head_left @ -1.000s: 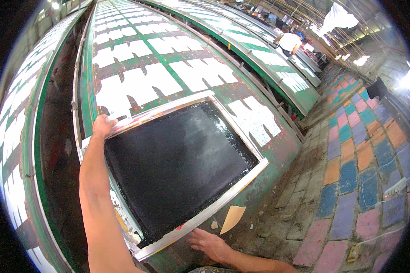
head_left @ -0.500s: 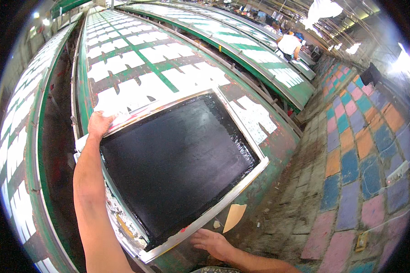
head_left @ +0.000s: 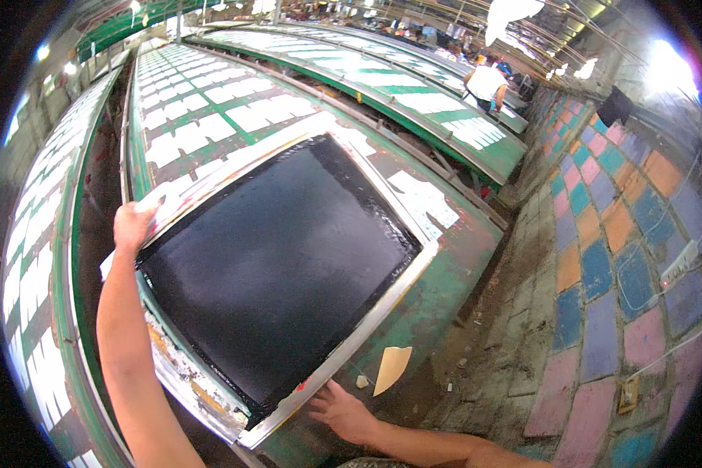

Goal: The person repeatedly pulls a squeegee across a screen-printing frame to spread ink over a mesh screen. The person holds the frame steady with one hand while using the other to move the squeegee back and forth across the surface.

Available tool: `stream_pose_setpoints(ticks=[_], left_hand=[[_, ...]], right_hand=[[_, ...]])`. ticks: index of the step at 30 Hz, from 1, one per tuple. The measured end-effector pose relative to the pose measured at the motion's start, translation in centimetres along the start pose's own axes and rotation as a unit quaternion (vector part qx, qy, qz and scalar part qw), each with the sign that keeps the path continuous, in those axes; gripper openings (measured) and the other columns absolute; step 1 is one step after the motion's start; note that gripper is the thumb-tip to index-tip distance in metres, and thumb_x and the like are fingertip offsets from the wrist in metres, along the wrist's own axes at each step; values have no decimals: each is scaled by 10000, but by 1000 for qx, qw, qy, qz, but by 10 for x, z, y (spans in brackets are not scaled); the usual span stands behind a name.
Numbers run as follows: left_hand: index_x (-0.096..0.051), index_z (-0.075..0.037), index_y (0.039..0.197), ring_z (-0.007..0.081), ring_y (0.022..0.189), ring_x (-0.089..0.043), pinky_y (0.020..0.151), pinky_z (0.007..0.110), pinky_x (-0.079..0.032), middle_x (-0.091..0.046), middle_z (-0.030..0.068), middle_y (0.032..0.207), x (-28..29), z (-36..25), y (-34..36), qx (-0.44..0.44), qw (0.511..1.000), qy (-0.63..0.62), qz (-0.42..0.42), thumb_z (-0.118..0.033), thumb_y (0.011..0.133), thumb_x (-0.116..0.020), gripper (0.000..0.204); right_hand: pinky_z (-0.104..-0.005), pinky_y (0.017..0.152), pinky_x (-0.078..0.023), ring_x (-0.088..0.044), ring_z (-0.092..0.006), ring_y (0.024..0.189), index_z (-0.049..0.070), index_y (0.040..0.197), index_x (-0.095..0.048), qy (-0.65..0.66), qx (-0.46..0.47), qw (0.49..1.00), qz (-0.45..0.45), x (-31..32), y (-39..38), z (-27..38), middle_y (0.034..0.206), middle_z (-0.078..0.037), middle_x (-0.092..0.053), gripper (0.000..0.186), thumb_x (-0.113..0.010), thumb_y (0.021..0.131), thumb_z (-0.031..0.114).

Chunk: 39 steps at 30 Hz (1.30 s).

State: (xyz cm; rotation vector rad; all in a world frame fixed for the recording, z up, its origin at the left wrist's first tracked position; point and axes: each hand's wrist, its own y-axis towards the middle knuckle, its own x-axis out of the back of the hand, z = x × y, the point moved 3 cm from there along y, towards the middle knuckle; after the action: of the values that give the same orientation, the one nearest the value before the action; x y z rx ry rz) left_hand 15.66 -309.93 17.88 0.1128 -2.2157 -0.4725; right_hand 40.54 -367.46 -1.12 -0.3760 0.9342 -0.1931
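A large screen-printing frame [head_left: 380, 316] with pale, paint-stained edges and a dark mesh coated with wet black ink [head_left: 281, 257] spans the middle, tilted over the green table. My left hand [head_left: 135, 225] is closed round its far left corner, with the fingers over the far rim. My right hand [head_left: 343, 411] lies by the near edge, fingers stretched and spread, the tips at or just under the rim; whether they bear weight I cannot tell. Just beyond the frame's right side, white cut pieces [head_left: 425, 199] lie flat on the table.
The long green table [head_left: 464, 257] runs away from me, with rows of white pieces and similar tables on both sides. A tan paper scrap [head_left: 392, 369] lies near my right hand. Coloured blocks [head_left: 600, 335] cover the wall at right. Another person [head_left: 487, 84] stands far off.
The frame has shifted left and its far side looks raised, covering more of the white pieces behind. Both hands have moved left with it. The view has shifted slightly too.
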Motion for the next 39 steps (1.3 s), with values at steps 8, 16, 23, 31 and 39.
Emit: stream_pose_setpoints(ticks=[8, 16, 23, 31, 39], left_hand=[[-823, 9, 1012, 129, 754, -666, 711, 357, -536, -767, 39, 875, 62, 70, -12, 84, 979, -180, -56, -338, 983, -881, 353], [-787, 100, 1089, 291, 845, -724, 856, 472, -562, -781, 199, 949, 127, 76, -116, 187, 967, -151, -80, -537, 991, -808, 645], [-814, 10, 986, 176, 741, -631, 715, 444, -501, -714, 85, 831, 189, 9, -322, 216, 971, -93, -45, -467, 1027, -765, 481], [-802, 38, 1127, 201, 857, -684, 770, 414, -525, -755, 127, 942, 277, 1, -515, 348, 904, -202, -142, -367, 1029, -755, 420], [-788, 11, 1135, 142, 803, -638, 715, 370, -489, -730, 46, 918, 386, 32, -662, 354, 880, -179, -261, -231, 1034, -778, 262]], right_hand=[[-424, 1254, -386, -520, -261, 1465, 91, 1770, -234, -184, 161, 969, 30, -35, 6, 66, 1624, -86, -516, 941, -676, 939, 87], [-384, 1265, -403, -575, -239, 1435, -44, 1771, -226, -117, 289, 950, 3, -48, -18, 139, 1663, -143, -532, 887, -588, 966, 48], [-379, 1284, -370, -512, -261, 1538, -69, 1746, -278, -189, 314, 930, 0, -4, -68, 189, 1752, -182, -446, 772, -597, 1049, 17], [-395, 1309, -331, -471, -285, 1573, -90, 1725, -317, -248, 236, 937, 73, 14, -101, 148, 1743, -208, -441, 750, -591, 1040, 45], [-416, 1316, -337, -461, -298, 1591, -114, 1722, -294, -238, 135, 939, 210, -76, -72, 82, 1754, -227, -425, 745, -561, 1047, 52]])
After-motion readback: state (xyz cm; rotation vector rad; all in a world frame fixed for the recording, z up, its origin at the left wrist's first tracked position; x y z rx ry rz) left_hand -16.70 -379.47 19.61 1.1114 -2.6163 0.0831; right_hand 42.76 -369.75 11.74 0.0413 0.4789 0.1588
